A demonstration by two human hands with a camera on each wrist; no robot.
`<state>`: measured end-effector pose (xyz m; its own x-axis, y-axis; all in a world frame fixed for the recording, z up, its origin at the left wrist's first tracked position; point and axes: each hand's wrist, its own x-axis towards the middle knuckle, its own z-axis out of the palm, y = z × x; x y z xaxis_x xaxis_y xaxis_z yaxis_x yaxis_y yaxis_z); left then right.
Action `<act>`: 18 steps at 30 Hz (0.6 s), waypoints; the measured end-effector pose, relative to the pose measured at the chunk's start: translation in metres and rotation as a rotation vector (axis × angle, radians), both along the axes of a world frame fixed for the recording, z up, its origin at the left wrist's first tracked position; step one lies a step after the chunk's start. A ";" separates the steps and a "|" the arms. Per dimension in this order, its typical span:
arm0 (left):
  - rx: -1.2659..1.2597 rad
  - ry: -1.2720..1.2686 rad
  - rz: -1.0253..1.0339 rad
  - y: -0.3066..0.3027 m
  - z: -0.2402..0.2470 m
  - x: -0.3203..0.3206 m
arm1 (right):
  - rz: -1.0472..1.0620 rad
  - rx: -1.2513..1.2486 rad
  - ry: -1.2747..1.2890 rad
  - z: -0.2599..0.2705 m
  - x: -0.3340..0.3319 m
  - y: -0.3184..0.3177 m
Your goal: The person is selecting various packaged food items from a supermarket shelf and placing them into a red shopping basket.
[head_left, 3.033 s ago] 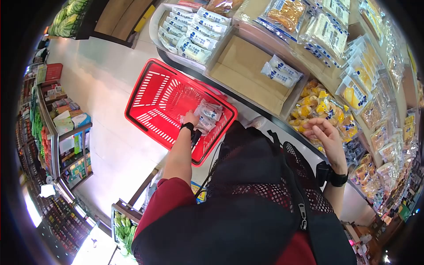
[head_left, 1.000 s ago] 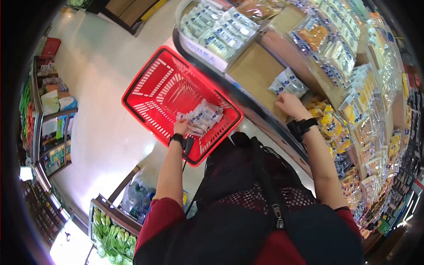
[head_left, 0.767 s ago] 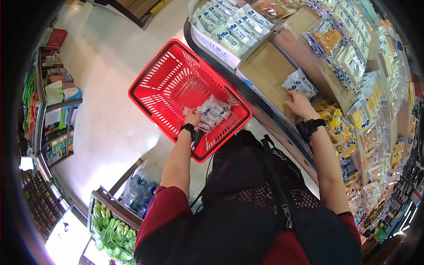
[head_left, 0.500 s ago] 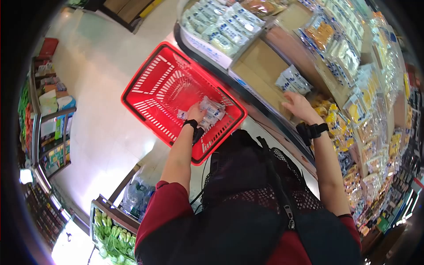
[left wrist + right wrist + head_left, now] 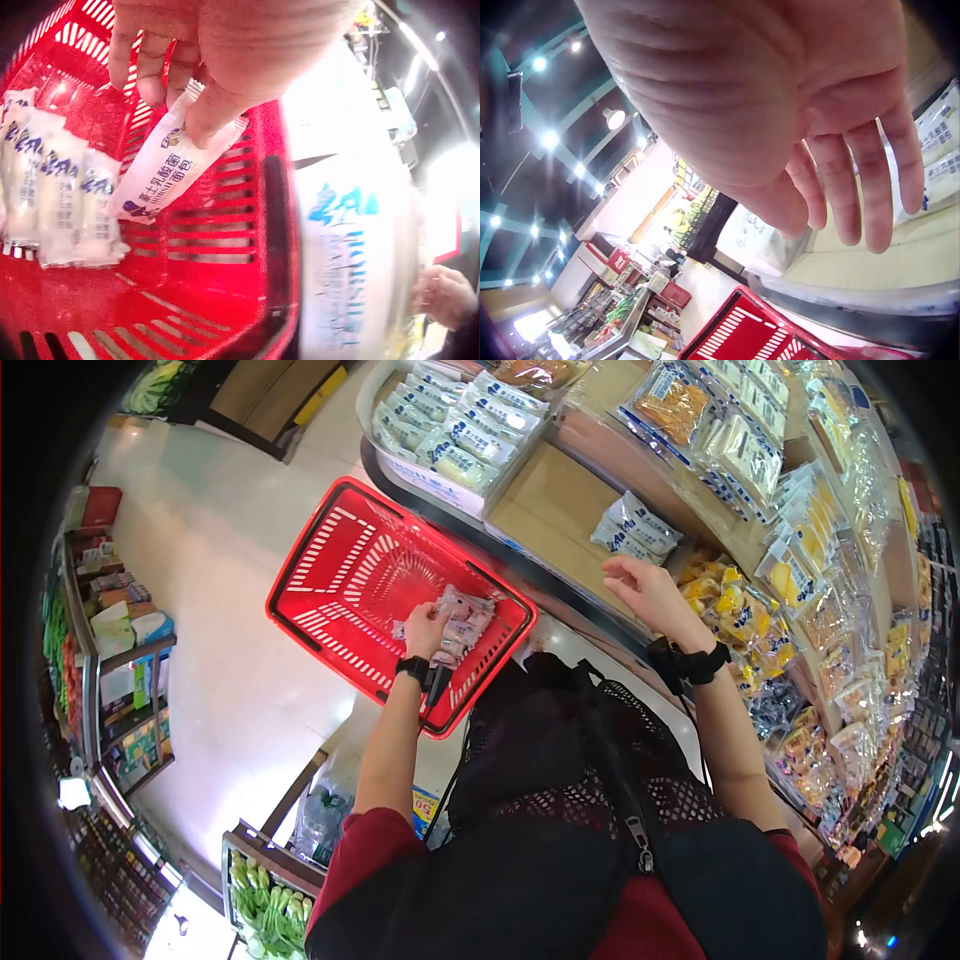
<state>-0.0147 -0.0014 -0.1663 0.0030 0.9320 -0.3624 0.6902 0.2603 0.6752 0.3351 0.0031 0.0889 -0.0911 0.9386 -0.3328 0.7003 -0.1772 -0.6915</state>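
In the red shopping basket, my left hand pinches a small wrapped bread between thumb and fingers; the left wrist view shows it slanting above the basket floor. Several matching wrapped breads lie side by side in the basket, to the left in that view. My right hand is held over the front edge of the display, its fingers loosely extended and holding nothing. Just beyond its fingertips a few white-and-blue wrapped breads lie in a cardboard-lined tray.
A bin of white bread packets adjoins the tray at the far end. Yellow-wrapped packets fill the section beside my right wrist. Bagged bread stands on the higher tier. Shelves line the left, and leafy greens sit at lower left.
My right hand has come from above the yellow packets to the tray's front edge, lately drawing back slightly from the breads there. My left hand has stayed in the basket, shifting among the breads.
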 end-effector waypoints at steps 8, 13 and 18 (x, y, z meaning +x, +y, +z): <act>-0.037 -0.677 0.074 0.000 0.187 0.002 | 0.382 0.387 0.165 0.005 -0.084 0.018; -0.090 -0.837 0.038 0.011 0.221 0.044 | 0.468 0.199 0.283 0.005 -0.091 0.021; 0.022 -0.869 0.034 0.020 0.219 0.071 | 0.321 0.111 0.151 -0.001 -0.051 0.022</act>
<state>0.0559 0.0185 0.0525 0.2427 0.9433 -0.2264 -0.0803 0.2521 0.9644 0.2845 0.0251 0.0875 -0.4272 0.8837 -0.1911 0.5965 0.1166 -0.7941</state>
